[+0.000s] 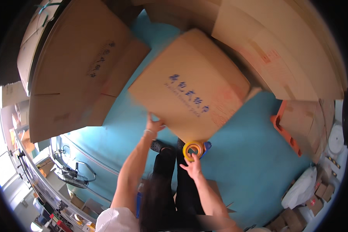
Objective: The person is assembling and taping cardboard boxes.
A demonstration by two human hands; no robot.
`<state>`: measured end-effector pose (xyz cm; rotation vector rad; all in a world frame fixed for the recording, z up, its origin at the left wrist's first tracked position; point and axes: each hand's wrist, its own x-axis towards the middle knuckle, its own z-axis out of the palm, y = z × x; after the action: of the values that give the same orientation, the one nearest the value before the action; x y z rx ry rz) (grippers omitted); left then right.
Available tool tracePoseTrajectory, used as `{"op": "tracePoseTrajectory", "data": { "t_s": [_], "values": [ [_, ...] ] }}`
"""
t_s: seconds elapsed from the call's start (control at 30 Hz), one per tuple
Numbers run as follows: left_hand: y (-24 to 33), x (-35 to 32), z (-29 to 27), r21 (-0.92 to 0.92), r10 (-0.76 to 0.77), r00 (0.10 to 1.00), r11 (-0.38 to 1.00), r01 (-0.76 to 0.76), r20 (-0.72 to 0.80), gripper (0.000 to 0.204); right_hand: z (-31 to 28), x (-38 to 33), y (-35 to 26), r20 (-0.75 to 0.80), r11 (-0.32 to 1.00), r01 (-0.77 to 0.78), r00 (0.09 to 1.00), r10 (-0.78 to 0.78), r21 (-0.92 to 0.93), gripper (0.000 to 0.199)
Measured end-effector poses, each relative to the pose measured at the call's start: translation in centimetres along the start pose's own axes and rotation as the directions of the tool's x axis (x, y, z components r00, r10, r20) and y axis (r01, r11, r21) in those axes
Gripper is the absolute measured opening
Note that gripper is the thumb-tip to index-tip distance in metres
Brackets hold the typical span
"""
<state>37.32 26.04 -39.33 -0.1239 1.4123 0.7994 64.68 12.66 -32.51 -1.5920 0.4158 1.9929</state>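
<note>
A large brown cardboard box point(189, 85) with blue and red print is tilted in front of me, slightly blurred. At its lower left edge my left hand point(155, 124) grips the cardboard, its fingers partly out of sight behind the edge. Just below the box's nearest corner, my right hand point(193, 166) holds a tape dispenser point(193, 144) with a yellow roll and a blue part. Some of its fingers reach into the roll's middle, others stick out. Whether the tape touches the box, I cannot tell.
Tall flattened cartons point(73, 73) stand at the left, more cardboard point(282, 46) at the far right. An orange frame point(286, 133) lies on the blue-green floor point(251, 154). A floor fan point(75, 176) sits at the left, a white plastic bag point(299, 189) at the right. My feet are below the box.
</note>
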Motion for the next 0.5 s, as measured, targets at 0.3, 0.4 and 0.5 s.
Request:
{"op": "tracePoseTrajectory", "data": {
  "t_s": [0.3,0.4,0.5],
  "values": [
    [-2.1,-3.5,4.7,0.667,0.063,0.982,0.726,-0.168,0.178,0.068,1.4,-1.0,-14.1,-0.237,0.844,0.33,0.939,-0.248,0.424,0.038],
    [3.7,-5.4,-1.4,0.885,0.78,0.622,0.337,-0.322,-0.071,0.075,0.2,-4.2,-19.0,-0.226,0.85,0.503,0.856,-0.465,0.157,0.04],
    [18.2,-14.0,-14.6,0.967,0.978,0.012,0.207,-0.151,-0.207,0.087,6.0,-8.8,-17.9,-0.139,0.769,0.508,0.793,-0.594,-0.388,0.044]
  ]
}}
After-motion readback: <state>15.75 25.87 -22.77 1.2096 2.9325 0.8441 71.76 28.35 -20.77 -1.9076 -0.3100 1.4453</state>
